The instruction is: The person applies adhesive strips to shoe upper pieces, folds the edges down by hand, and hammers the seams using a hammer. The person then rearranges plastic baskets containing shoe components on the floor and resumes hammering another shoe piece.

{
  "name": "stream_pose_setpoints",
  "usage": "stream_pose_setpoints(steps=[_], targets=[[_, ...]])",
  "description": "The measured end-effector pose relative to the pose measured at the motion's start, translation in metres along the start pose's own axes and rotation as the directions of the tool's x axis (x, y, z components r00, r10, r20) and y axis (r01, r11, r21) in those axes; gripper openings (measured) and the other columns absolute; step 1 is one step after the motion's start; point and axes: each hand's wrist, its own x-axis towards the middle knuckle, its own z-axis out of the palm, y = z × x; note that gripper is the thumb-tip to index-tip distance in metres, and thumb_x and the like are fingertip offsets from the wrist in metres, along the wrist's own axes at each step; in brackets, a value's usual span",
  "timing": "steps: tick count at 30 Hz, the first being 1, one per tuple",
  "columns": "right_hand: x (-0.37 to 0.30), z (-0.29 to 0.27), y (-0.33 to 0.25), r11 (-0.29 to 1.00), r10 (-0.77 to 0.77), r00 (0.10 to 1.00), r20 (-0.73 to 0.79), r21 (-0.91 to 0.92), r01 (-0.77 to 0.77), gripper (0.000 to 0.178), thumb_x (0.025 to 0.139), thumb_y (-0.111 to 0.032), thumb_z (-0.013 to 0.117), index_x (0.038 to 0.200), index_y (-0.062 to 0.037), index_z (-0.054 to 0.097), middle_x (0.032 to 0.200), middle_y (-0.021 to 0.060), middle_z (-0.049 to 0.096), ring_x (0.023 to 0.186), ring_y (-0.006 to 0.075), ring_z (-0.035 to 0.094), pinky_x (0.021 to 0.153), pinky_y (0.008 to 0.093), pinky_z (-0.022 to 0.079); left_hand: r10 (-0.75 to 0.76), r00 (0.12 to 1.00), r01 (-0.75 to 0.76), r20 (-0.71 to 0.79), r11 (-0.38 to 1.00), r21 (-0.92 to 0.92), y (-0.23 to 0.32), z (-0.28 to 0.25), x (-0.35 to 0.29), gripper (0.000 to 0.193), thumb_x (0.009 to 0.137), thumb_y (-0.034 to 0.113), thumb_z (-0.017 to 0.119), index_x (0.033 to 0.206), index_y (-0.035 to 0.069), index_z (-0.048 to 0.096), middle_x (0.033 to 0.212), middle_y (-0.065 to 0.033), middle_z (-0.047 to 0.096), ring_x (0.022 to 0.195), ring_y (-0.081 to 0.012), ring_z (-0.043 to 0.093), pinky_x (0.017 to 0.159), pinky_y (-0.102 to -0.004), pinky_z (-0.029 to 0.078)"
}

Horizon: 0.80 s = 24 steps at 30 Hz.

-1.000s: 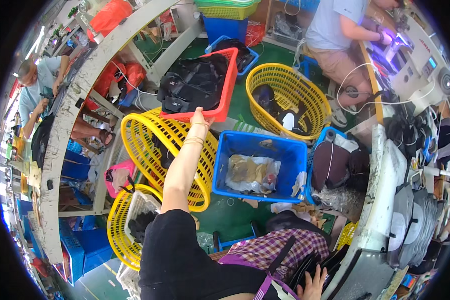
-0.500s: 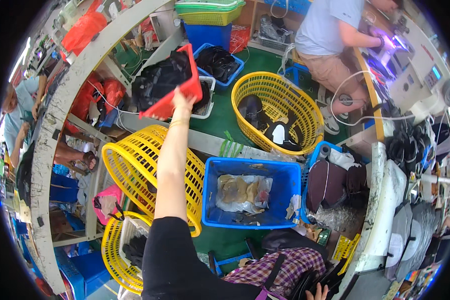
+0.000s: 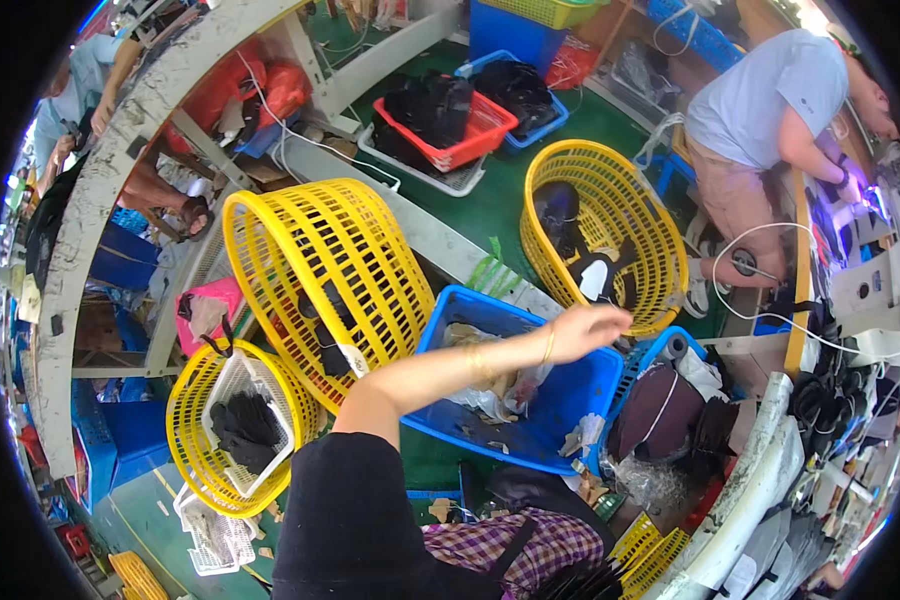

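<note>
My left hand (image 3: 592, 331) reaches across above the blue bin (image 3: 440, 335), near its far right corner. Its fingers are loosely stretched out and I see nothing in them; thin bangles circle the wrist. Scraps of brown paper and clear plastic (image 3: 485, 405) lie in the bin. Farther off, a red basket (image 3: 452, 157) of black pieces (image 3: 430, 108) sits tilted on a white tray (image 3: 470, 180). My right hand is out of sight; a stack of black pieces (image 3: 570, 580) shows at the lower edge by the plaid cloth (image 3: 470, 545).
A tipped yellow basket (image 3: 370, 235) stands left of the bin, a smaller yellow basket (image 3: 185, 440) nearer. Another yellow basket (image 3: 570, 155) holds dark shoe-like parts. A person (image 3: 770, 110) works at a lit machine at far right. A white cable (image 3: 740, 240) loops beside them.
My left hand has let go of the red basket, which now rests on the white tray, and has swung right over the blue bin. My right hand has left the view; the view has shifted.
</note>
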Motion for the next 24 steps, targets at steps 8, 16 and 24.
stream_pose_setpoints(steps=[8,16,24], targets=[[0.03,-0.093,0.063,0.998,-0.065,0.904,0.423,0.037,0.054,0.066,0.082,-0.03,0.069,0.139,-0.0099,0.042,0.14,0.0294,0.034,0.13,0.0476,0.033,0.103,0.0575,0.033,-0.093,0.909,0.131,-0.406,0.989,0.067,0.091,-0.02,-0.157,0.02,0.096,0.011,0.05,0.108,0.002,0.062,0.093,-0.0083,0.069,0.087,-0.0182,0.066,0.078,-0.031,0.052],[0.046,-0.084,0.053,0.998,0.033,0.815,0.579,0.019,-0.054,0.071,0.076,-0.027,0.074,0.137,-0.0095,0.044,0.132,0.0299,0.043,0.124,0.0471,0.041,0.097,0.0542,0.039,-0.49,0.408,0.603,-0.77,0.778,-0.175,0.061,0.029,-0.373,0.022,0.093,0.003,0.047,0.109,0.002,0.063,0.082,-0.0063,0.064,0.078,-0.0129,0.063,0.072,-0.0259,0.052],[0.015,-0.027,0.054,0.954,0.223,0.885,0.408,0.095,-0.285,0.076,0.069,-0.025,0.08,0.136,-0.0092,0.045,0.124,0.0303,0.051,0.118,0.0467,0.05,0.091,0.0508,0.046,-0.467,-0.045,0.847,-0.883,0.451,-0.281,0.006,-0.009,-0.5,0.021,0.091,0.013,0.049,0.105,0.007,0.064,0.09,-0.0143,0.068,0.084,-0.03,0.066,0.077,-0.0379,0.051]])
